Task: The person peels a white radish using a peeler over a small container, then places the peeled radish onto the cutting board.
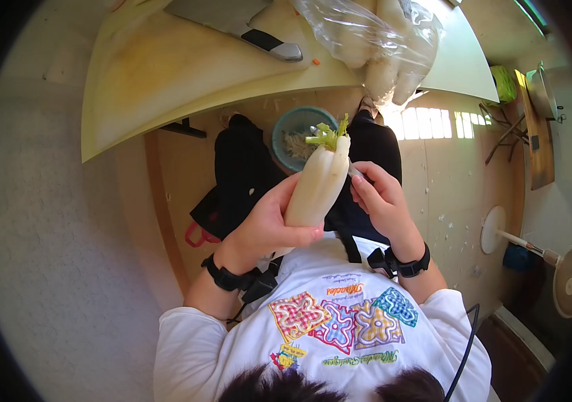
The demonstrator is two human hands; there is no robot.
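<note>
My left hand [266,224] grips the lower part of a long white radish [316,187] and holds it in front of my chest, its cut green top pointing away from me. At the radish's right side, my right hand [380,197] is closed on a small metal tool [355,173]. Only the tool's tip shows and it touches the radish. Both wrists wear black bands. Below the radish, between my black-trousered legs, a teal bowl [286,130] on the floor holds pale shavings.
A pale yellow table [165,80] lies ahead with a cleaver [232,17] on it. A clear plastic bag of more white radishes [373,33] hangs over its edge. A standing fan [571,278] and wooden furniture are at the right.
</note>
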